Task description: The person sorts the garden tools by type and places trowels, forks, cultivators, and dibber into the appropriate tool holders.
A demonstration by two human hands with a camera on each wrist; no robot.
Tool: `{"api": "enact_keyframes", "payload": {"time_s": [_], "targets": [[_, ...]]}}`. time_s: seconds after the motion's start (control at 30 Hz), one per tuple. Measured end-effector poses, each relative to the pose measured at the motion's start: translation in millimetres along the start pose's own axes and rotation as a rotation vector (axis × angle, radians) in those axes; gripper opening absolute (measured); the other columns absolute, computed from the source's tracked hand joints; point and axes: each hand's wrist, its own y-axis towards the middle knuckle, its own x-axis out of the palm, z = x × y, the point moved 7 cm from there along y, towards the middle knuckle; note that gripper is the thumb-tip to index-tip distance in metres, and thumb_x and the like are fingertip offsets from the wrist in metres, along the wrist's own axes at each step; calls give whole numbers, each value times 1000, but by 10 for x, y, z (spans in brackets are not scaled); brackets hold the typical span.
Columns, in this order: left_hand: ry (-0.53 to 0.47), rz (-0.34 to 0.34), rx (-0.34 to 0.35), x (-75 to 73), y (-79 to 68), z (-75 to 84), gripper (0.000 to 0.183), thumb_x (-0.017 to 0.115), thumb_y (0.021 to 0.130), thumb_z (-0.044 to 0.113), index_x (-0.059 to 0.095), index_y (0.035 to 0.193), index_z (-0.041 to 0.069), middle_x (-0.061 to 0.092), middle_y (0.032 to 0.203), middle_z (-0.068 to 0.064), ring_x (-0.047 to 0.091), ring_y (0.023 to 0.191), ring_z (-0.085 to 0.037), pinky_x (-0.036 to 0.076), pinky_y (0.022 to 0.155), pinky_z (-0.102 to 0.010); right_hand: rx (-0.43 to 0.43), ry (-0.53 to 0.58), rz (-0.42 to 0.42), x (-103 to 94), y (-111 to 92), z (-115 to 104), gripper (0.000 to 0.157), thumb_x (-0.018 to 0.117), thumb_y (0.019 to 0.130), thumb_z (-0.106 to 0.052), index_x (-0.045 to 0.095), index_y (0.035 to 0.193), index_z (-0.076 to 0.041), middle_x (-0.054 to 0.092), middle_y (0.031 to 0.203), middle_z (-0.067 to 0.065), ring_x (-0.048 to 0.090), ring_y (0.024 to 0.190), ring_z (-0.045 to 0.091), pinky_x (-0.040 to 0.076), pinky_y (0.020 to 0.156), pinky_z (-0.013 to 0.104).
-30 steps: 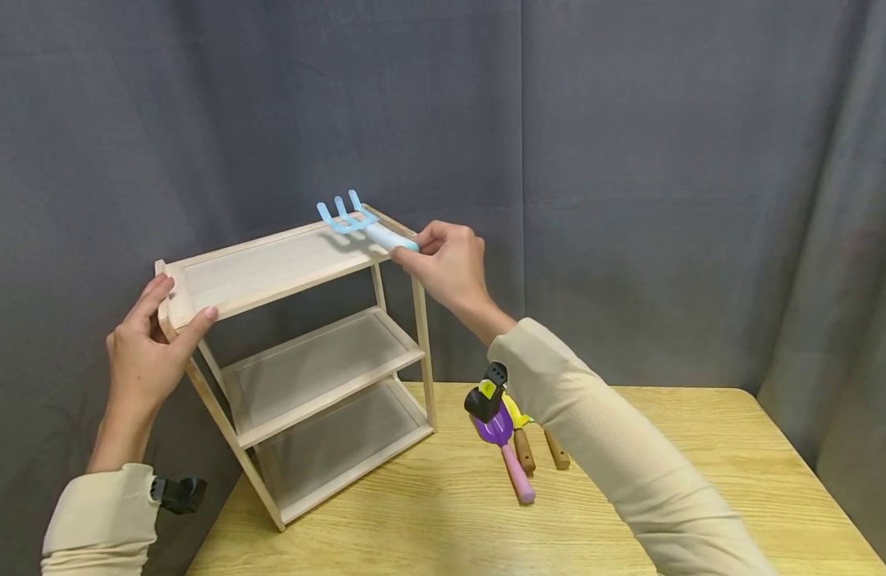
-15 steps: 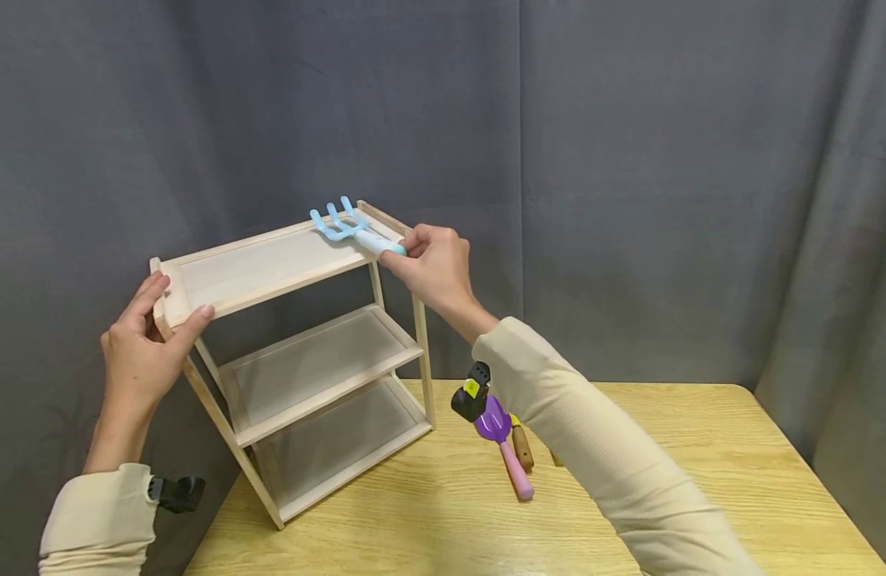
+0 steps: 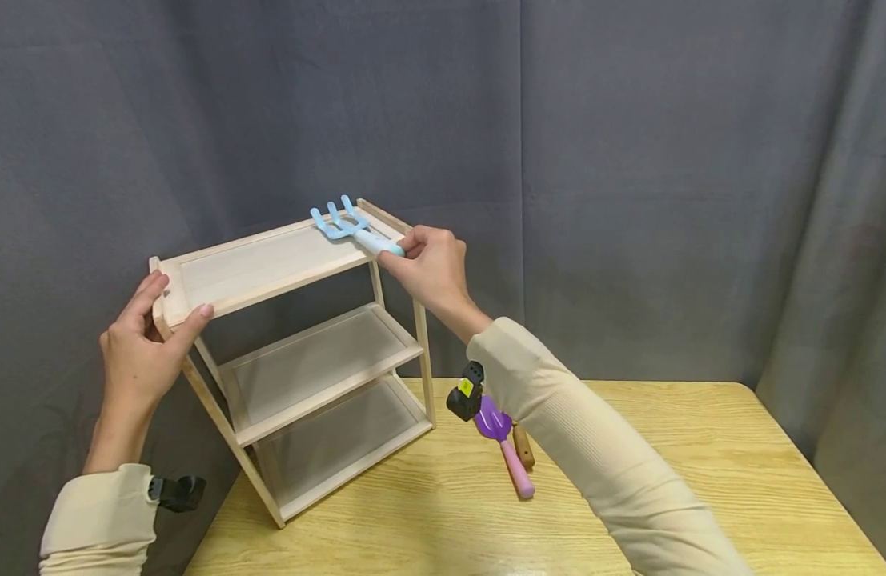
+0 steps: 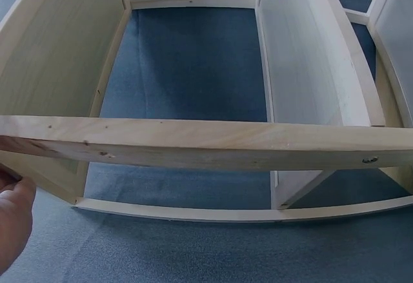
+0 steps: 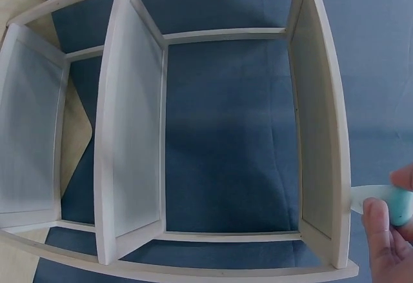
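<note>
A light wooden shelf unit (image 3: pixel 320 368) with three tiers stands at the left of the table. My left hand (image 3: pixel 140 344) grips its upper left corner, thumb on the front edge and fingers over the side rail. On the right, my right hand (image 3: pixel 435 268) pinches the end of a hand rake's handle between thumb and fingers. The light blue hand rake (image 3: pixel 373 241) lies over the right end of the top tier, its several tines pointing to the back left and upward. In the right wrist view, the turquoise handle end (image 5: pixel 400 204) shows between thumb and finger.
A purple trowel (image 3: pixel 494 420) with a pink handle lies on the wooden table (image 3: pixel 385 512), right of the shelf unit. Beside it shows a brown wooden handle (image 3: pixel 523 446), partly hidden by the right sleeve. A grey curtain (image 3: pixel 630 200) hangs behind.
My right hand has brought the hand rake slightly left and down, closer over the top tier, mostly in the first half second. The left hand keeps its grip on the shelf unit.
</note>
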Motion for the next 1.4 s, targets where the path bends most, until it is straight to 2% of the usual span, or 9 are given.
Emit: {"api": "enact_keyframes", "payload": {"time_s": [0.3, 0.6, 0.8, 1.2, 1.4], "targets": [[6, 0, -1, 17, 0, 7, 64, 75, 84, 21, 51, 142, 7, 45, 147, 0, 49, 122, -13, 39, 90, -12, 30, -10, -15, 5, -6, 33, 18, 77, 79, -24, 69, 79, -8, 68, 71, 0, 60, 59, 11, 45, 49, 24], [-7, 10, 9, 16, 14, 0, 64, 76, 84, 20, 51, 141, 6, 44, 147, -2, 47, 126, -17, 39, 95, -16, 29, -6, -40, 7, -6, 40, 21, 76, 80, -24, 68, 87, -6, 69, 77, 3, 62, 64, 13, 47, 51, 24], [1, 10, 3, 15, 8, 1, 64, 75, 84, 21, 51, 141, 7, 44, 147, -2, 48, 126, -17, 38, 94, -15, 37, -27, -58, 5, -2, 32, 25, 77, 80, -26, 69, 91, -5, 70, 82, 4, 63, 69, 12, 49, 55, 25], [-17, 13, 12, 5, 9, 4, 63, 76, 84, 20, 52, 141, 7, 45, 147, -3, 49, 122, -14, 40, 91, -13, -33, -63, -80, -11, 9, -26, 25, 75, 81, -25, 69, 94, -4, 70, 82, 3, 64, 73, 10, 48, 62, 24], [-9, 11, -6, 1, 2, 1, 63, 75, 84, 22, 52, 141, 7, 45, 147, -2, 50, 122, -12, 40, 90, -12, -64, -61, -88, -42, 3, -50, 28, 74, 81, -26, 69, 97, -3, 71, 86, 4, 65, 76, 10, 49, 64, 23]]}}
